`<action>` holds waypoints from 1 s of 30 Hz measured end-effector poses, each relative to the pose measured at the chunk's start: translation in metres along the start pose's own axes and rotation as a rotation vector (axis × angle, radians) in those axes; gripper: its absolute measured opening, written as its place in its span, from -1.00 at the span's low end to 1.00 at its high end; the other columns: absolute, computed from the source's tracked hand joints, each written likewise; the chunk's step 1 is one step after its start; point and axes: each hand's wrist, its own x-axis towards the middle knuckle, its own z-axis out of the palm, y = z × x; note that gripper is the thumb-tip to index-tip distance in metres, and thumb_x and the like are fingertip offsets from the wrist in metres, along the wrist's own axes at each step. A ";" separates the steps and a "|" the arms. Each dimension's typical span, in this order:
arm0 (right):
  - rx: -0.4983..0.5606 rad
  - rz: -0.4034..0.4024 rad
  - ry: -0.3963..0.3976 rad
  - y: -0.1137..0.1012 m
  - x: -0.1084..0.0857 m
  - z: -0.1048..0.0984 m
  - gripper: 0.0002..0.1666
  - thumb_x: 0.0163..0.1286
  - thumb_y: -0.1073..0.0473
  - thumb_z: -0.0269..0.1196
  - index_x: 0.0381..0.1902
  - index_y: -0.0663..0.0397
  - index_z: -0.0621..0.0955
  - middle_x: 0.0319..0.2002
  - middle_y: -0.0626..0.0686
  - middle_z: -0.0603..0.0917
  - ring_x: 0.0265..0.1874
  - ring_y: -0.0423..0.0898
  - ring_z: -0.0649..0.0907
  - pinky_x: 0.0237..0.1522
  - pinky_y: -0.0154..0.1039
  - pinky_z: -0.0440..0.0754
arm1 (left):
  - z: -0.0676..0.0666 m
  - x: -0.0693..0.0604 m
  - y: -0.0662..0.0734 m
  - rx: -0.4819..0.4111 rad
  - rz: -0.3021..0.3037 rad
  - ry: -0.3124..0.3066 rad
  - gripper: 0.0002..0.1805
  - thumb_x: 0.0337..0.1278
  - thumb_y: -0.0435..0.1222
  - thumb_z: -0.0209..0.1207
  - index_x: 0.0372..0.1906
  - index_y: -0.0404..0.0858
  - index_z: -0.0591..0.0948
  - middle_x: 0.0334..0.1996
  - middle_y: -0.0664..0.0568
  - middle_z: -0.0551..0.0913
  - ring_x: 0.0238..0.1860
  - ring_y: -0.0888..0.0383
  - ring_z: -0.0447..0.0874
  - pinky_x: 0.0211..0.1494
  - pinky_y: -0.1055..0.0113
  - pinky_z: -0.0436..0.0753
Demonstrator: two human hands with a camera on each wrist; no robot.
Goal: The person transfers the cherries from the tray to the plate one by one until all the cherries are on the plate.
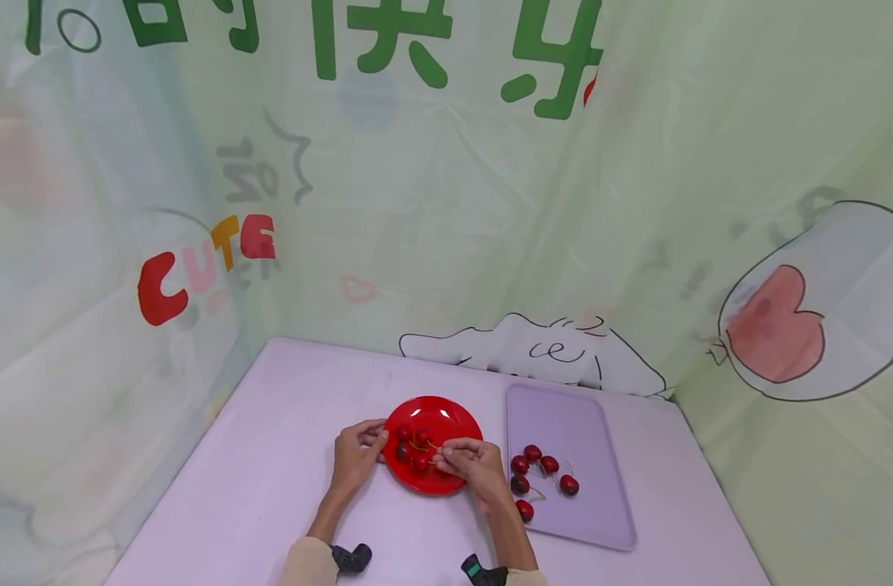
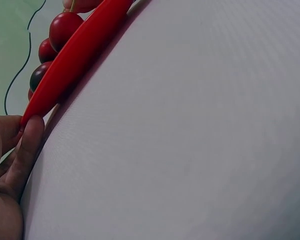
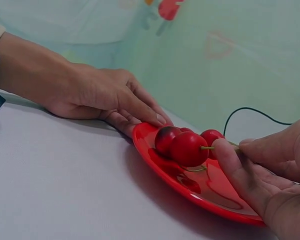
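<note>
A round red plate [image 1: 446, 486] lies on the table with several cherries [image 3: 189, 149] on its left half. My left hand [image 1: 356, 457] grips the plate's left rim; in the left wrist view thumb and fingers [image 2: 27, 150] pinch its edge. Over the plate's right side, my right hand [image 1: 477, 468] pinches a green cherry stem [image 3: 233, 144] between thumb and fingers. The right wrist view shows the cherries close together near the left hand [image 3: 110, 95], their stems towards the right hand [image 3: 275, 175]. Which cherry the pinched stem belongs to, I cannot tell.
A purple tray [image 1: 585, 513] stands to the right of the plate, with several stemmed cherries [image 1: 549, 465] on its left part. Behind the table [image 1: 226, 488] and at both sides hangs a printed curtain [image 1: 446, 203].
</note>
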 end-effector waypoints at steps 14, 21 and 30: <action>-0.099 -0.004 -0.028 -0.004 0.003 0.006 -0.57 0.55 0.27 0.39 0.21 0.52 0.66 -0.11 0.22 0.90 -0.18 -0.04 0.93 0.00 -0.27 0.87 | -0.001 0.001 0.001 -0.009 -0.009 0.011 -0.74 0.45 -0.42 0.36 0.15 -0.34 0.80 -0.18 -0.18 0.82 -0.43 0.31 0.72 -0.38 0.48 0.80; -0.161 -0.028 -0.001 -0.003 0.004 0.007 -0.60 0.55 0.29 0.39 0.18 0.53 0.68 -0.08 0.32 0.88 -0.19 0.01 0.93 -0.06 -0.28 0.88 | -0.001 0.002 0.003 -0.017 -0.013 -0.004 -0.72 0.46 -0.43 0.35 0.17 -0.37 0.78 -0.16 -0.22 0.82 -0.43 0.28 0.74 -0.38 0.48 0.80; -0.343 -0.088 0.105 -0.001 0.007 0.013 -0.75 0.49 0.33 0.43 0.02 0.45 0.78 -0.21 0.29 0.88 -0.32 0.02 0.92 -0.20 -0.30 0.88 | -0.001 0.000 0.001 0.018 -0.008 -0.005 -0.73 0.47 -0.40 0.35 0.17 -0.35 0.79 -0.17 -0.19 0.83 -0.42 0.31 0.75 -0.35 0.51 0.80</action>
